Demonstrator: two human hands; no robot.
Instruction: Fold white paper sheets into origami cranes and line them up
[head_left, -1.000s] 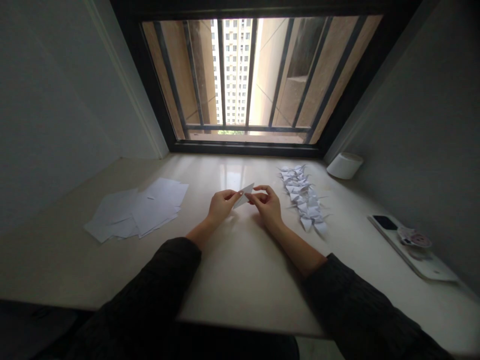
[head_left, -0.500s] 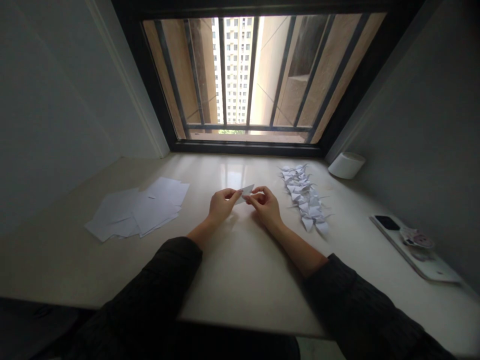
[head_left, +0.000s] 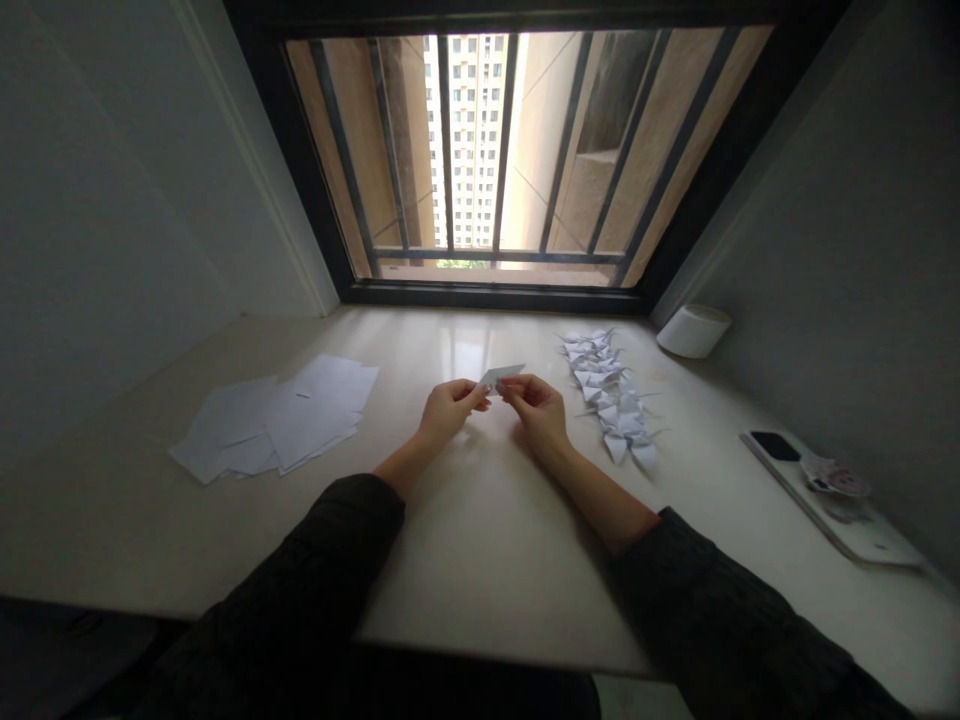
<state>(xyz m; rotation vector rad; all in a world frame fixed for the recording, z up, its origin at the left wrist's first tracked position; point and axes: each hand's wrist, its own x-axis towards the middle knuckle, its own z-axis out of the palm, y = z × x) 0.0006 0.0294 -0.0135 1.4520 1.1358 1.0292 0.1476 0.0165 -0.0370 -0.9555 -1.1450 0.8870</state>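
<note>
With the window at 12 o'clock and the folded piece as the clock's centre, a loose pile of white sheets [head_left: 322, 405] is lying out at 9 o'clock on the pale sill [head_left: 480, 560], its papers overlapping at various angles. Next, the left hand [head_left: 450, 408] is coming in from 8 o'clock, its thumb and fingers pinching the near end of the folded paper [head_left: 504, 373]. That small piece is sitting between both hands; its long axis is running from about 8 to 2 o'clock, and its pointed tip is aiming just past 2. The right hand [head_left: 540, 408], at 4 o'clock, is gripping the piece's near edge between thumb and fingers. Compared with half a second ago, the tip is reaching further right and the piece is lying flatter, no longer pointing between 1 and 2; the right hand is sitting slightly further right. At 3 o'clock, a cluster of folded paper figures [head_left: 611, 390] is stretching from 11 toward 5. Beyond them, a white cylinder [head_left: 694, 331] is resting near the wall, and a phone [head_left: 832, 500] is lying toward 4.
</note>
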